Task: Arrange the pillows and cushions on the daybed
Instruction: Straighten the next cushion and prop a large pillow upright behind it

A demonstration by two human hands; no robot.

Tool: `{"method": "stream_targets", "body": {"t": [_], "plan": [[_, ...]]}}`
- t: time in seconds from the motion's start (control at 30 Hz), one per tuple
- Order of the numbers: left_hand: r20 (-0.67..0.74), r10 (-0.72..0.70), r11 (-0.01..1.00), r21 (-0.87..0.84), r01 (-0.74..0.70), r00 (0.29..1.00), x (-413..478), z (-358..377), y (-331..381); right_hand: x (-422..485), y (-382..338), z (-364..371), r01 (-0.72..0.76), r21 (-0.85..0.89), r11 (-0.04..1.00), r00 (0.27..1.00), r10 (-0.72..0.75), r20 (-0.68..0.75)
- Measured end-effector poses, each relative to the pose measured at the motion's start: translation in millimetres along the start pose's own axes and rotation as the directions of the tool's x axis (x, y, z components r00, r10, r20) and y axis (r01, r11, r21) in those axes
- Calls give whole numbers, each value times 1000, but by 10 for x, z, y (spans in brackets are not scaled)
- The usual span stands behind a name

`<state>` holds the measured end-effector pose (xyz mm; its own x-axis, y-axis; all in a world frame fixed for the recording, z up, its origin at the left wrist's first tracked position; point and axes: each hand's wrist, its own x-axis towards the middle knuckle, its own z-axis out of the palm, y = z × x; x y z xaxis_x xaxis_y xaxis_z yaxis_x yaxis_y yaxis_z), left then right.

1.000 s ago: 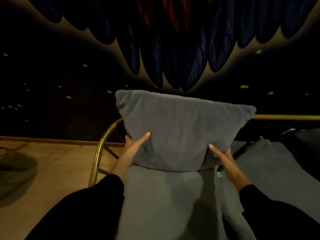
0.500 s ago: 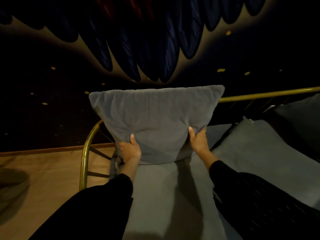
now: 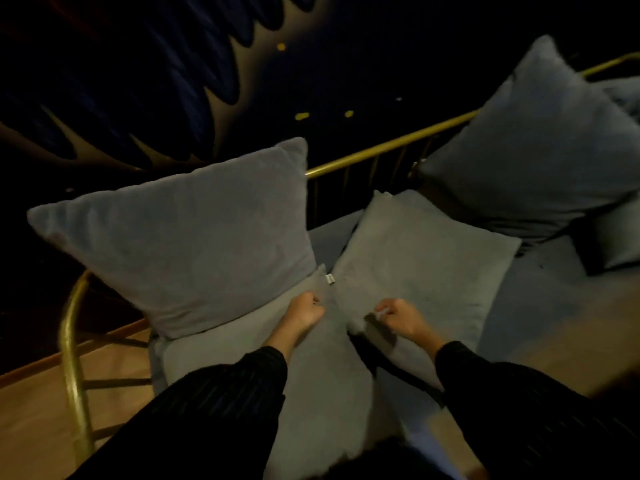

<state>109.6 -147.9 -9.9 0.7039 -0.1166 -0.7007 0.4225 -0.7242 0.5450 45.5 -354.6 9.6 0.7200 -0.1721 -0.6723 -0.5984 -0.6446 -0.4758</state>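
Change: since half a second earlier, both hands had let go of the upright grey velvet square pillow [image 3: 187, 237] and dropped to the cushions below it; the view had swung right, bringing more of the daybed in.
Upright pillow: stood on edge at the daybed's left end, leaning back toward the curved brass-coloured metal frame rail [image 3: 74, 358], lower edge resting on a flat grey cushion [image 3: 311, 375].
Flat cushion: lay on the seat beneath the forearms; a small white tag [image 3: 330, 278] showed at its far corner.
Left hand [image 3: 304, 311]: curled into a loose fist on the flat cushion, just below the upright pillow; whether it pinched fabric, could not tell.
Right hand [image 3: 403, 318]: fingers curled at the near corner of a second grey cushion lying flat [image 3: 422, 268]; grip blurred, could not tell.
Hands: near each other, not touching.
Farther right: a large grey pillow propped against the back rail [image 3: 540, 143].
Surroundings: wooden floor [image 3: 31, 427] at left, dark painted wall [image 3: 138, 81] behind.
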Motion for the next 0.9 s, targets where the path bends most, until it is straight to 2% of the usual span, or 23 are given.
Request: {"method": "stream_targets", "body": {"t": [0.1, 0.23, 0.37, 0.53, 0.67, 0.77, 0.9], "plan": [[45, 54, 998, 32, -56, 998, 138, 254, 434, 113, 588, -498, -107, 50, 993, 986, 112, -122], [67, 32, 995, 92, -38, 997, 427, 566, 948, 362, 1115, -1042, -188, 209, 959, 953, 230, -199], [26, 2, 992, 129, -6, 1000, 693, 796, 1343, 789, 1554, -1346, -243, 376, 894, 934, 321, -157], [-55, -41, 988, 148, 49, 998, 1010, 991, 1666, 1757, 2628, -1148, -323, 513, 795, 910, 411, -63], [-104, -69, 974, 208, 90, 992, 1250, 1104, 1657, 1502, 2419, -1234, -216, 655, 725, 931, 355, -86], [-130, -59, 968, 236, 89, 990, 1364, 1123, 1659, 1268, 2122, -1368, -233, 751, 618, 933, 361, -8], [-154, -35, 966, 249, 73, 988, 1552, 1112, 1661, 1230, 2000, -1413, -264, 787, 557, 930, 363, 55]]}}
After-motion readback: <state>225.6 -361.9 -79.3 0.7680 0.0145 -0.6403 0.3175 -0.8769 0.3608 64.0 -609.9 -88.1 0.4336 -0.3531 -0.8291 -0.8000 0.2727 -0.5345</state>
